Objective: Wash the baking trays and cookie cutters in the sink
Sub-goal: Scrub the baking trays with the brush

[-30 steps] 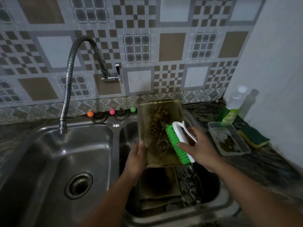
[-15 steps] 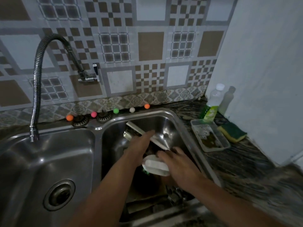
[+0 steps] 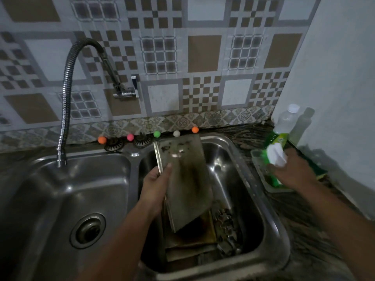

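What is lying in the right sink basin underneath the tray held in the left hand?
Under the held tray, gripped by the left hand, more stained baking trays lie stacked, with metal cookie cutters beside them. The held tray covers the stack's far part and the basin floor.

Two sink basins: left (image 3: 30,199) and right (image 3: 251,191). One flexible tap (image 3: 67,94) at ten o'clock. Five small coloured balls on the back ledge at twelve o'clock: orange (image 3: 102,139), pink (image 3: 130,137), green (image 3: 156,134), white (image 3: 176,133), orange (image 3: 195,129). Two loose strainers (image 3: 113,144) among them. One baking tray (image 3: 188,179) raised, at least two more (image 3: 190,242) stacked beneath; cutters (image 3: 227,226) too jumbled to count. At two o'clock: one bottle (image 3: 284,126), one brush (image 3: 274,157), one plastic dish (image 3: 261,179).
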